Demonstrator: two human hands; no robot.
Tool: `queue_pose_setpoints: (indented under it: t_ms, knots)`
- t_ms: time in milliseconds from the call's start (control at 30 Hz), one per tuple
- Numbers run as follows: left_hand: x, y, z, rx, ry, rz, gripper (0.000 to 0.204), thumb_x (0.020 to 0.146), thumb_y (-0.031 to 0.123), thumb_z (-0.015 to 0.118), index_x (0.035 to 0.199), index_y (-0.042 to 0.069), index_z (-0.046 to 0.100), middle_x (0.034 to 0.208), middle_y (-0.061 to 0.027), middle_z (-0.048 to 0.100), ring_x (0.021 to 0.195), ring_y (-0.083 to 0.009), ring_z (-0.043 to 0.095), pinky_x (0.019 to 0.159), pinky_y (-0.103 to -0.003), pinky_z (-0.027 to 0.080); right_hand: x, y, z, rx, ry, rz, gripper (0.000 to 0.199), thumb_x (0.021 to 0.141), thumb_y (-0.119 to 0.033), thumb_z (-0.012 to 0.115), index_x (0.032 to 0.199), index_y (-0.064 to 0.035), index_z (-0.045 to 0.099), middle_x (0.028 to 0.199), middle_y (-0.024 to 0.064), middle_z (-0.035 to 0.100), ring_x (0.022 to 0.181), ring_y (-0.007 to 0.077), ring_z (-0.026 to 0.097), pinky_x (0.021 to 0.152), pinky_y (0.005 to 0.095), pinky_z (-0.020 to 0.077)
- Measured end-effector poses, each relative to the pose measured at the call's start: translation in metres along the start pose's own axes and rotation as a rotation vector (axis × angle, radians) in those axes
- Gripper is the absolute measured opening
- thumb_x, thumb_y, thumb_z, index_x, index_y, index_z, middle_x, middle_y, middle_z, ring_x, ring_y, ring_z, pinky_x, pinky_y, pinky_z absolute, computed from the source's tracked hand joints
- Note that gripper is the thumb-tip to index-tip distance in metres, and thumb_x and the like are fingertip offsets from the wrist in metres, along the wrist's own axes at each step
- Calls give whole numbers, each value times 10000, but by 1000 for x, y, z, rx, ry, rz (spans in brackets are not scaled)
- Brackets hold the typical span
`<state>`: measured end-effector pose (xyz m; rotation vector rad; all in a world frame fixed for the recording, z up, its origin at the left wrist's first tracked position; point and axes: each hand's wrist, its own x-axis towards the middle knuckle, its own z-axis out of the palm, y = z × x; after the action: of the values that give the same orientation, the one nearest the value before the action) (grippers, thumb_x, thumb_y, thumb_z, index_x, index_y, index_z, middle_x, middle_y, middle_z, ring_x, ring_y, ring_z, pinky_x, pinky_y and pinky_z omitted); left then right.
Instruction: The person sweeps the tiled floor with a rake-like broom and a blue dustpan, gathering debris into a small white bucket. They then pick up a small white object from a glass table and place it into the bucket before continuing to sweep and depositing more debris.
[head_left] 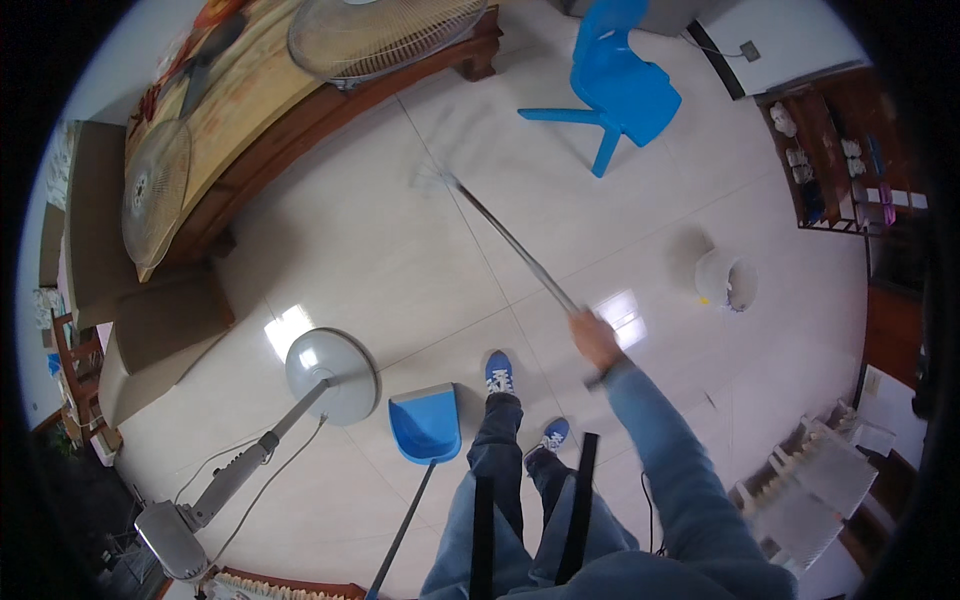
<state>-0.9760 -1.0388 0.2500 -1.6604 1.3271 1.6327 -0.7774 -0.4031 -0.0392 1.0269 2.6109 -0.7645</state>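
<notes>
Head view: I observe the right hand [597,338] with its fingers wrapped around a slim metal pole [517,248]. The pole extends from the grip toward the upper left, above the tiled floor [350,240]. Its far end is motion-blurred; I cannot tell what head it carries or whether that end touches the floor. A blue dustpan [426,425] is located left of the blue shoes [499,374], its long handle running out through the lower edge. The left hand is out of frame; I cannot tell its grip. A round grey base [332,368] stands just beside the dustpan. A blue chair [625,95] stands beyond the pole.
</notes>
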Motion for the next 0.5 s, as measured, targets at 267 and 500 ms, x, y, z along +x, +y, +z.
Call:
queue_pose_setpoints:
  t_ms: [267,500]
  knots:
    - [-14,-13,33,37,-21,20,124,732,204,629,670,141,542,527,3,491,445,-197,482,425,-340,426,-24,42,52,97,-131,358,282,882,-243,370,931,-64,582,809,187,600,788,357,591,675,470,480]
    - [-16,20,57,66,-66,-21,125,752,196,623,670,143,546,509,7,495,425,-199,486,416,-350,428,-406,20,41,268,-314,1088,403,891,-411,394,842,-24,492,824,252,596,766,434,569,654,516,461]
